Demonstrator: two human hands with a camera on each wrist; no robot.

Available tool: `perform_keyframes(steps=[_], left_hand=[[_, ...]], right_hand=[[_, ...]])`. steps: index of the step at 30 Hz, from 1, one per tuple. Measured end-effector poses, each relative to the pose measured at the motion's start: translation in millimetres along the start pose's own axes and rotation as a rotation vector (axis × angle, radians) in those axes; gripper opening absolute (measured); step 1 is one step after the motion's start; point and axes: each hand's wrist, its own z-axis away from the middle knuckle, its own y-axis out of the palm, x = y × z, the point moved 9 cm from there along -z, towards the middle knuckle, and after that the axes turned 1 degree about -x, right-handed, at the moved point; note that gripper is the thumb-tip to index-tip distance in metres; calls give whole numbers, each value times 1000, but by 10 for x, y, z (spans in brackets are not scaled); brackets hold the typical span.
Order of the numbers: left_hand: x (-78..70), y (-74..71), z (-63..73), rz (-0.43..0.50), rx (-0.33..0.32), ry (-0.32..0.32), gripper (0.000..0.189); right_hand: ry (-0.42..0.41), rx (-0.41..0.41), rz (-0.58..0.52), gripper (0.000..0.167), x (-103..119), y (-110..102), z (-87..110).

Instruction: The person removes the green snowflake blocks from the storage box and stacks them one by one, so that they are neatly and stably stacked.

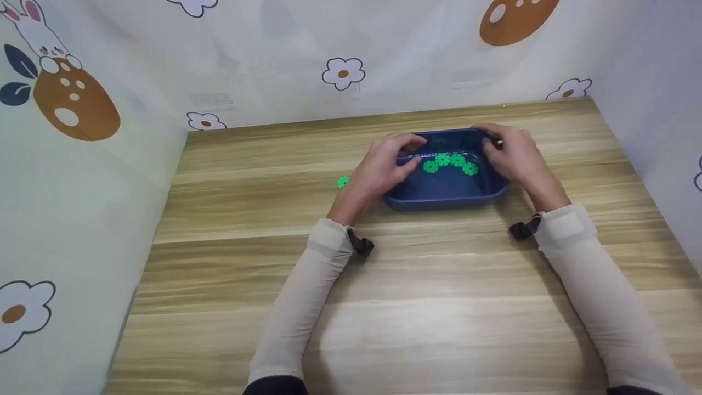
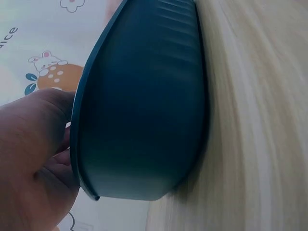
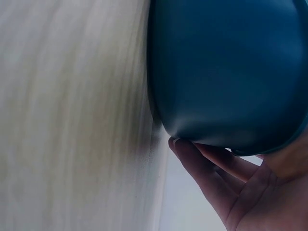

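A dark blue rectangular plastic basin [image 1: 444, 193] stands on the table, with several green notched plastic discs [image 1: 442, 159] in an arc on its floor. My right hand [image 1: 518, 153] grips the basin's far right corner, thumb inside and fingers outside; the right wrist view shows the fingertips [image 3: 180, 147] against the outer wall. At the left end, my left hand [image 1: 381, 164] reaches over the rim, thumb and fingers bent and apart. Nothing shows between them, and the left wrist view shows no finger on the outer wall. Another green disc [image 1: 343, 182] lies beside the left wrist.
The wood-grain table [image 1: 263, 263] meets a patterned cloth [image 1: 285, 71] at the back and both sides. Dark bands with small dark mounts [image 1: 362, 244] sit at both wrists, over pale sleeves [image 1: 296, 296].
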Motion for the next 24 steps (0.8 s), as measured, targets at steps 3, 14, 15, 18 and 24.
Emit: perform_keyframes(steps=[3, 14, 15, 18, 24], left_hand=[[-28, 47, -87, -15, 30, 2, 37], [-1, 258, -316, -167, 169, 15, 38], [7, 280, -328, -179, 179, 15, 37], [37, 342, -357, -224, 214, 2, 35], [93, 420, -401, -268, 249, -34, 34]], right_hand=[[-21, -18, 11, 45, 11, -12, -8], [-18, -14, 11, 45, 12, -1, -8], [-15, -10, 9, 46, 8, 0, -7], [-8, -2, 4, 46, 6, 0, -4], [-3, 4, -1, 46, 4, 6, -9]])
